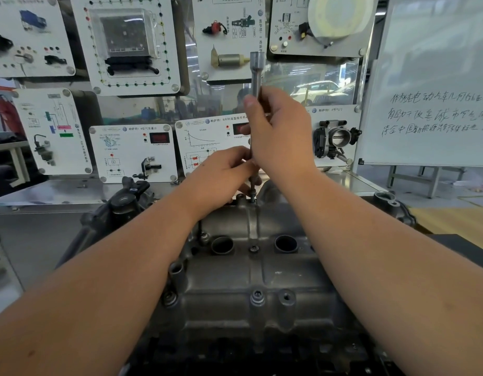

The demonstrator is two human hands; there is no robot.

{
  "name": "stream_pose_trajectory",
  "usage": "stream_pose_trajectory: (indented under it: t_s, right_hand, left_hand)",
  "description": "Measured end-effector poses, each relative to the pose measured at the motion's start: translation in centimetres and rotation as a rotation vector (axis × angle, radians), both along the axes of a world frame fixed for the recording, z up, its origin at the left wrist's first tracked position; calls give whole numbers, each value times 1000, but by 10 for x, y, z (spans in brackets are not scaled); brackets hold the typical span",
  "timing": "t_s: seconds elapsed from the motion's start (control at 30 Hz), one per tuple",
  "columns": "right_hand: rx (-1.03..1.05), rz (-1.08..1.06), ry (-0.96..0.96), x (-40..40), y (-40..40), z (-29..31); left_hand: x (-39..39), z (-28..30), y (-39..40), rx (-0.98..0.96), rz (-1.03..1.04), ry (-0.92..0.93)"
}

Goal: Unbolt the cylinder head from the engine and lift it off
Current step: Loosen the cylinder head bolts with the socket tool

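The grey cast cylinder head [235, 289] fills the lower middle of the view, with two round plug wells and several bolts along its centre line. A long steel extension bar [256, 71] with a socket end stands upright over the far bolt [252, 198] at the head's back edge. My right hand [278, 128] grips the bar's middle from the right. Lower down, my left hand [224, 169] pinches the bar just above the bolt. Another bolt [254, 249] sits between the plug wells, and one [257, 296] near the front.
White training panels [131, 150] with car parts stand upright behind the engine on a metal bench [58, 194]. A whiteboard [436, 85] with handwriting stands at the right. A black part [126, 199] sticks up at the engine's left rear. A wooden table [457, 221] lies right.
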State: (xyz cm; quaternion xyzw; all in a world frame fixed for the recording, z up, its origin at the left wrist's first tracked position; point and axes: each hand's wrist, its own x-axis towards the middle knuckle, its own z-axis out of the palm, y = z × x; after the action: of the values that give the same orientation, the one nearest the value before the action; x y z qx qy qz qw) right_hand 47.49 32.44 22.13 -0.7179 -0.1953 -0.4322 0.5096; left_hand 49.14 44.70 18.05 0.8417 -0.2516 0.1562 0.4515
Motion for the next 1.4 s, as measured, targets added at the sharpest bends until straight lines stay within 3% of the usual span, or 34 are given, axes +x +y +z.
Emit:
stream_pose_trajectory:
  t_s: [0.33,0.5,1.03,1.4]
  right_hand:
    - [42,53,-7,1,-1,-1]
    - [-7,46,33,2,0,2]
    - [28,46,24,6,3,0]
    - [-6,125,12,6,2,-4]
  left_hand:
    - [-4,3,-1,17,-17,-48]
    - [-7,1,-2,-63,-10,-5]
    - [-7,1,0,8,12,2]
    - [-5,1,0,30,-18,-88]
